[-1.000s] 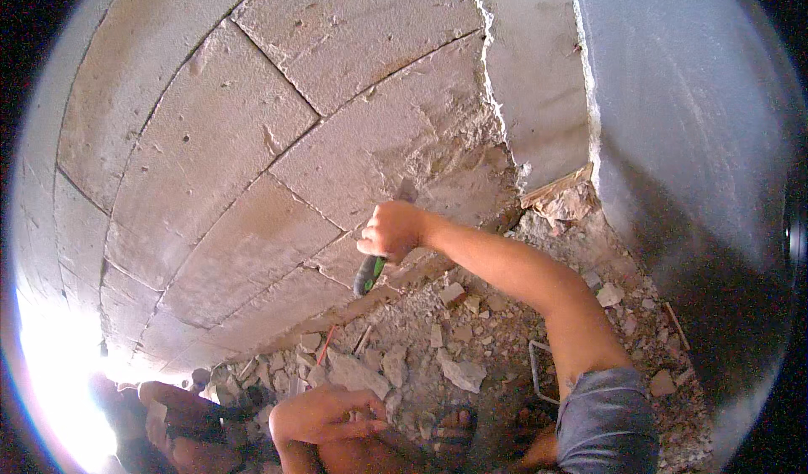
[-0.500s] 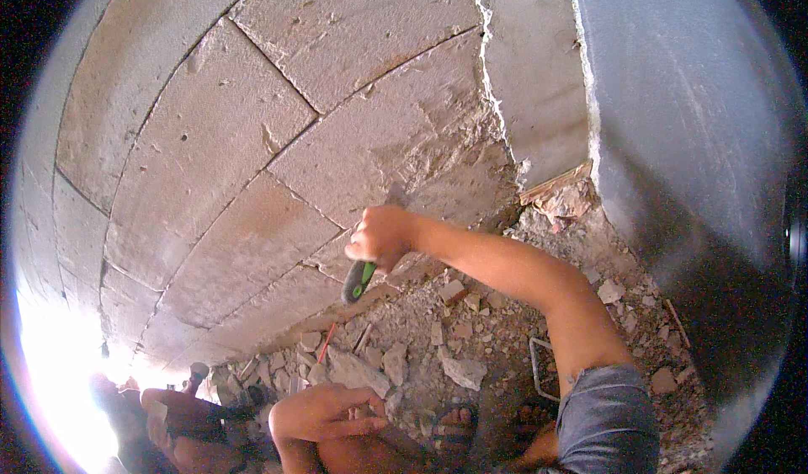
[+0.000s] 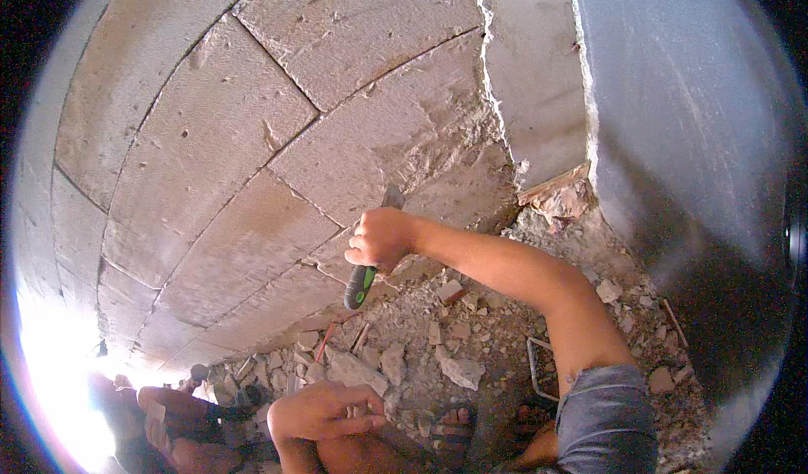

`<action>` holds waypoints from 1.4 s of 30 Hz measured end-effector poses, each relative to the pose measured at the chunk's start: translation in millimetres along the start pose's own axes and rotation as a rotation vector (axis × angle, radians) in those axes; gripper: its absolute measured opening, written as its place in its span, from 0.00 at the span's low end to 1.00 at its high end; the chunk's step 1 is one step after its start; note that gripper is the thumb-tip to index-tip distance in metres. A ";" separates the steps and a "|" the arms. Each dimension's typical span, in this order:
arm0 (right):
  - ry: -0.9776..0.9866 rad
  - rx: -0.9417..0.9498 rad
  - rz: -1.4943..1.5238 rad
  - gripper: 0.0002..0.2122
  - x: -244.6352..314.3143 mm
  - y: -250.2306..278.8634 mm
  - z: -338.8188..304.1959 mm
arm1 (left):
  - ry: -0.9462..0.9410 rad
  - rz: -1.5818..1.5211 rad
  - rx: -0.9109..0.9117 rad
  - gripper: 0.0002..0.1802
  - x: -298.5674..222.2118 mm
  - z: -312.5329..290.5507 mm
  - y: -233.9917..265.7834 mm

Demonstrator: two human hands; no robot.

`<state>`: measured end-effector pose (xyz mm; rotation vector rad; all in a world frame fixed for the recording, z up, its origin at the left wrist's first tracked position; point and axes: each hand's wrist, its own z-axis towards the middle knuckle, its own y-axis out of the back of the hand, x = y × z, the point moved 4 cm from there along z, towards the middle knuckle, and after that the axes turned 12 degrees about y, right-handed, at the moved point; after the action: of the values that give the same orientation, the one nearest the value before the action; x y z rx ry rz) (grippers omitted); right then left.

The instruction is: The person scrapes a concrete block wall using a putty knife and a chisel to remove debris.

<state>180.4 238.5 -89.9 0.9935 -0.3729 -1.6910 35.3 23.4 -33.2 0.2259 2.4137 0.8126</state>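
My right hand (image 3: 380, 238) is closed round the black-and-green handle of a scraper (image 3: 360, 287), whose short metal blade sticks out above the fist. The blade's tip meets, or comes very close to, the rough face of a block wall (image 3: 337, 162), just below a ragged, chipped patch. Low in the picture, my left hand (image 3: 332, 411) rests over my bent knee with loosely bent fingers apart and nothing visible in them.
Broken stone and rubble (image 3: 459, 369) cover the ground along the wall's foot. A bent metal frame (image 3: 539, 369) lies among it, by my sandalled feet. Grey plastered wall (image 3: 690, 95) rises at right. Another person (image 3: 172, 423) sits at lower left, near bright light.
The scraper's blade has shifted very slightly and shows more clearly above my right fist; its handle end sits a little lower. My left hand stays in place.
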 end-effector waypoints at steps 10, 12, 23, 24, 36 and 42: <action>0.000 0.010 0.022 0.07 2.0 -0.7 -9.6 | -0.008 -0.080 -0.015 0.13 1.3 -2.4 0.1; 0.014 0.042 0.007 0.07 14.8 0.8 4.5 | 0.013 -0.056 -0.009 0.13 4.0 -0.1 -1.0; -0.049 0.043 -0.056 0.10 0.9 -6.2 -31.0 | -0.069 -0.064 -0.067 0.13 -4.4 -1.3 3.5; -0.010 0.035 -0.033 0.11 6.3 -4.8 -20.8 | -0.072 -0.064 -0.067 0.13 -3.7 -0.4 3.7; -0.053 0.005 -0.078 0.10 -8.2 -0.1 -23.1 | -0.063 -0.079 -0.052 0.14 5.4 -2.4 0.9; -0.070 0.026 -0.113 0.11 -24.4 8.4 -38.3 | 0.089 -0.045 0.080 0.19 6.1 -1.5 -2.4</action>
<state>216.6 266.3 -96.8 0.9925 -0.3911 -1.8307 29.4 22.7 -36.6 0.1695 2.5278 0.7208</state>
